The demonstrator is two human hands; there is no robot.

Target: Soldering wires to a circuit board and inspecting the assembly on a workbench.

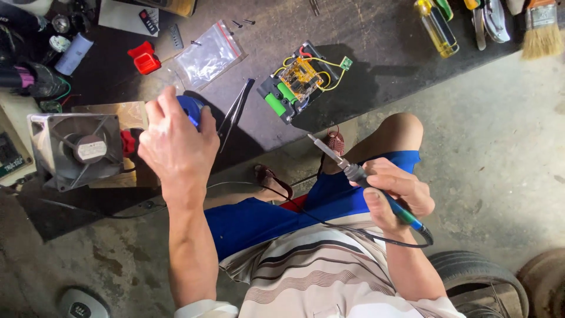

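Note:
My right hand (pixel 395 193) grips a soldering iron (pixel 353 172) with a dark cord, its metal tip pointing up-left toward the bench edge. My left hand (pixel 176 141) is closed over a small blue round object (pixel 191 110) on the dark bench; most of that object is hidden under my fingers. A battery pack (pixel 299 81) with green cells, a circuit board and yellow and red wires lies on the bench above the iron's tip. Metal tweezers (pixel 235 111) lie just right of my left hand.
A square grey fan (pixel 76 150) stands left of my left hand. A clear zip bag (pixel 209 54), a red clip (pixel 144 59), several screwdrivers and pliers (pixel 459 23), and a brush (pixel 541 26) lie on the bench. A tyre (pixel 479 277) sits on the concrete floor.

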